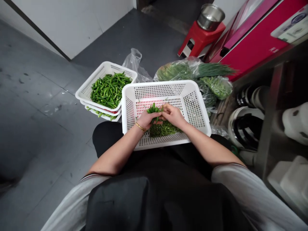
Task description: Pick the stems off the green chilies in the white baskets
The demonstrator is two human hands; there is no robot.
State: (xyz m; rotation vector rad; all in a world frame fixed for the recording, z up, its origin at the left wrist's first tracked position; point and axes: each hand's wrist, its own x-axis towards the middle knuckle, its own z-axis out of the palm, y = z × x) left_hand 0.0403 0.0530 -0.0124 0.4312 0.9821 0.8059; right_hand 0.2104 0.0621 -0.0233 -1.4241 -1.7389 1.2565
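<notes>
A small bunch of green chili peppers (153, 109) is gripped in my left hand (145, 120), which wears a gold-coloured bracelet. My right hand (174, 116) meets it from the right, thumb and fingertips pinched at the stem end of a pepper; the exact contact is partly hidden by the fingers. Both hands are over a white perforated basket (166, 83) resting on my lap. Inside it, beneath my hands, lies a heap of small green stems (163, 130), with a few loose bits scattered on the basket floor.
To the left, a white basket of green chili peppers (109, 89) sits on other stacked baskets. Clear plastic bags of leafy greens (174, 71) and long green stalks (214, 70) lie beyond my basket. A metal pot (210, 18) stands on a red stool (204, 37). Shelving with dishes is at right.
</notes>
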